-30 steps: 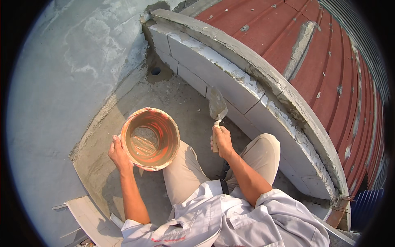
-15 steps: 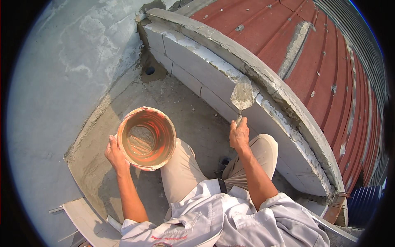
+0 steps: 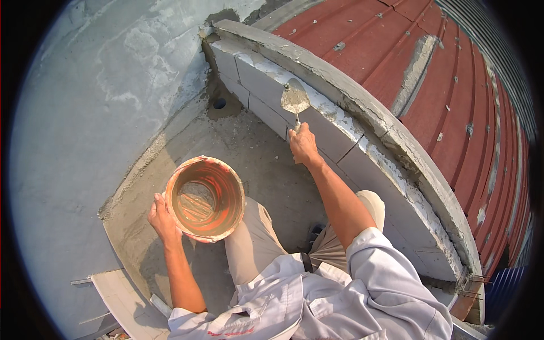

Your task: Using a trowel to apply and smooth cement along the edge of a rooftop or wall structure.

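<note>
Setting: concrete floor [image 3: 272, 175], pale block wall [image 3: 258, 79]. Item: orange bucket [image 3: 231, 195], beside the left leg [image 3: 249, 243]; my left hand [image 3: 163, 218] curls against its side (fingertips underneath, I can't see them). Item: trowel [image 3: 295, 99], its handle closed inside my right hand [image 3: 304, 144]. Risks, I judge: one-sided support could let the bucket tip; a turned blade could shed its grey residue [image 3: 296, 106]. Unclear: blade-to-wall contact. Hidden: bucket's underside.
</note>
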The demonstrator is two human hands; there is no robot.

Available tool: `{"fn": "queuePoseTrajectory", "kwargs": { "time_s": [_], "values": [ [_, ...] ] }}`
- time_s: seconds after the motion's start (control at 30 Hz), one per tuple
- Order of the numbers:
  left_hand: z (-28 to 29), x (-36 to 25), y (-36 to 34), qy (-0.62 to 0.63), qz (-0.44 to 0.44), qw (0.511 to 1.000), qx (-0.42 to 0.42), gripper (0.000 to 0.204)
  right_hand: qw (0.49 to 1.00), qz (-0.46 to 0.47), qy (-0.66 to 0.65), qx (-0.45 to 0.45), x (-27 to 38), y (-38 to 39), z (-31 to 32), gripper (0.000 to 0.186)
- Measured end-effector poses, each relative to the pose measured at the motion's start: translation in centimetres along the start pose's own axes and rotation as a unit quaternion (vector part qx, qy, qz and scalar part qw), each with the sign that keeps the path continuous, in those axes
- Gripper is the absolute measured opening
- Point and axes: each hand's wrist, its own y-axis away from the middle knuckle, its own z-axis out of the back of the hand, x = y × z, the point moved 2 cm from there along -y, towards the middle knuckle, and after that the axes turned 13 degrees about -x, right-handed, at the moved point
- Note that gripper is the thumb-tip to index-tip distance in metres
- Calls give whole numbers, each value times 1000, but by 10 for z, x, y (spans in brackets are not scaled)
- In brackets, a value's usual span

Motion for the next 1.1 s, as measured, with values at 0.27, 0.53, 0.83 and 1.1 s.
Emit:
{"fn": "queuePoseTrajectory", "kwargs": {
  "time_s": [0.27,0.53,0.83,1.1],
  "values": [
    [-4,-12,7,-1,-1,1000,-18,44,997,57,-45,26,2,-9,100,34],
    [-15,7,-4,-4,6,1000,-6,43,925,169,340,-10,29,-20,246,36],
    [-46,13,-2,34,28,998,49,41,858,221,462,-38,28,-12,248,25],
    [-49,16,-5,27,29,998,44,42,835,255,485,-51,11,24,230,38]
  ]
}}
